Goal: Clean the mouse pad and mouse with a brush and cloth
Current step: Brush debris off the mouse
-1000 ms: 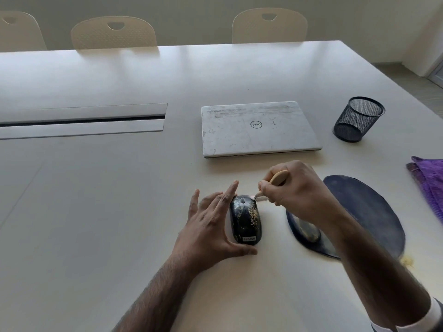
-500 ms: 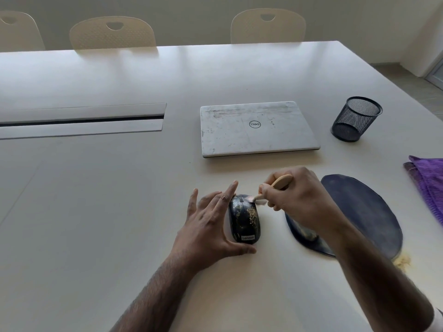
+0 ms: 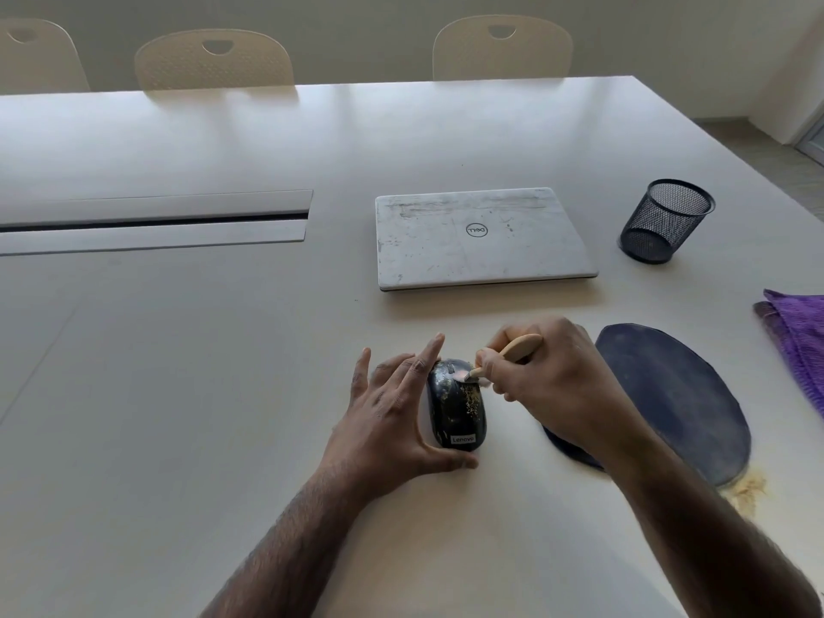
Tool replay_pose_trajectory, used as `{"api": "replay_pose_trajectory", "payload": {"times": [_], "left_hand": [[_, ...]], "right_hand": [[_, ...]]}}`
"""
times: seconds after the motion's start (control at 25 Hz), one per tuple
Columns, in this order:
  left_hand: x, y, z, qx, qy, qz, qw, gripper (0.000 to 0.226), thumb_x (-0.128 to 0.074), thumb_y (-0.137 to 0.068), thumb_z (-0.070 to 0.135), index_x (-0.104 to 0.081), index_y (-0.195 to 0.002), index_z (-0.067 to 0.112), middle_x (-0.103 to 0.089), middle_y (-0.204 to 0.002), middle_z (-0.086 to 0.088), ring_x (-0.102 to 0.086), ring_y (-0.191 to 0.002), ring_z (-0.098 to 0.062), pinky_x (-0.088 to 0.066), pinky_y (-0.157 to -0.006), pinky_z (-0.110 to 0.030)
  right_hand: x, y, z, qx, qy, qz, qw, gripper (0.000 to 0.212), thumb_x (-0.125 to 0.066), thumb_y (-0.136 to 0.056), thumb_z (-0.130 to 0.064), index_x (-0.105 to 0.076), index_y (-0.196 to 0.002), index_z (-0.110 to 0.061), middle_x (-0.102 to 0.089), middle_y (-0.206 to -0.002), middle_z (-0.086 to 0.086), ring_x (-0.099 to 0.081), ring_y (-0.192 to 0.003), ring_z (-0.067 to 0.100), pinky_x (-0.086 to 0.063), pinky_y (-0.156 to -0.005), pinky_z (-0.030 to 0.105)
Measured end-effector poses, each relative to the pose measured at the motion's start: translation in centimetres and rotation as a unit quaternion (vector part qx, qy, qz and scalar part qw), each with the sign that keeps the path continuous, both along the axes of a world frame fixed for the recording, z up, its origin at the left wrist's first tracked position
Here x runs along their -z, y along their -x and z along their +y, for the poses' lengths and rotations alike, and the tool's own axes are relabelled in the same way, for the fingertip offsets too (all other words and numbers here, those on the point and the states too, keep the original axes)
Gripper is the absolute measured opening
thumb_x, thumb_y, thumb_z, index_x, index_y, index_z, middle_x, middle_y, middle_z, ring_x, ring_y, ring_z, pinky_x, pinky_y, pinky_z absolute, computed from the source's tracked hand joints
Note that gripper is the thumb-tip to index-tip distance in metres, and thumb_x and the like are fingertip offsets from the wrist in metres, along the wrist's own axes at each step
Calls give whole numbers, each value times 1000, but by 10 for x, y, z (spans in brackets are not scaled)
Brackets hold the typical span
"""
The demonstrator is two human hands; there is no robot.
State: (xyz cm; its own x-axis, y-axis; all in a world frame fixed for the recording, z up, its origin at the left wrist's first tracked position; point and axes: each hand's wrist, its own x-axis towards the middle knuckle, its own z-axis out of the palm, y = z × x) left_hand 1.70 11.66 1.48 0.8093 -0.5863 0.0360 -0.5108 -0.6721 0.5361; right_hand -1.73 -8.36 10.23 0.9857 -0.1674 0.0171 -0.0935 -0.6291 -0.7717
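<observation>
Black mouse (image 3: 455, 410) with yellowish specks sits on counter (image 3: 178, 394), near-centre. Left hand (image 3: 392, 421) braces it, fingers spread straight along its left side, thumb at near end. Right hand (image 3: 553, 385) pinches wooden-handled brush (image 3: 504, 354), tip on mouse's far end. Dark mouse pad (image 3: 682, 399) just right, under right wrist. Purple cloth (image 3: 798, 341) at right edge. Closed laptop (image 3: 481, 238), mesh cup (image 3: 664, 220) beyond.

Bare table (image 3: 178, 394) lies left of the left hand (image 3: 392, 421); beyond both hands sits a closed Dell laptop (image 3: 481, 238), and the mouse pad (image 3: 677, 394) lies under the right hand (image 3: 553, 385).
</observation>
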Motion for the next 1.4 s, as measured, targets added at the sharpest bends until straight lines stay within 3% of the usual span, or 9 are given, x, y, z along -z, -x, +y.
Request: {"api": "replay_pose_trajectory", "payload": {"times": [0.72,0.96,1.08,1.24,1.4], "left_hand": [[1,2,0,-3,9,0,1000,135,-65,-60,92,10,-160,41,-36,-159,20,-11,-152,-1,12,-125,-46],[2,1,0,-3,9,3,1000,135,-65,-59,92,11,-160,43,-36,-158,21,-10,-152,1,11,-125,-46],[2,1,0,-3,7,3,1000,135,-65,-60,91,12,-159,42,-34,-159,20,-9,-152,-1,11,-125,-46],[2,1,0,-2,8,1,1000,135,-65,-60,91,11,-160,42,-35,-159,20,-10,-152,0,10,-125,-46],[2,1,1,-3,13,1,1000,135,-66,-61,91,10,-160,41,-36,-158,21,-11,-152,0,9,-126,-47]], "right_hand": [[4,20,6,49,4,-33,998,23,-71,-90,-31,-71,-69,-21,-70,-60,4,-69,-61,25,-58,-59,47],[9,20,9,62,22,-39,997,23,-71,-90,-30,-71,-69,-20,-69,-59,0,-68,-59,20,-58,-59,43],[8,25,13,48,36,-40,997,24,-71,-90,-30,-69,-68,-19,-65,-55,0,-60,-52,12,-52,-52,34],[7,23,10,70,22,-39,996,25,-70,-91,-31,-70,-69,-20,-68,-58,2,-67,-57,21,-56,-56,42],[4,38,20,36,34,-57,997,26,-71,-90,-30,-69,-68,-16,-63,-53,0,-57,-49,13,-49,-49,36]]}}
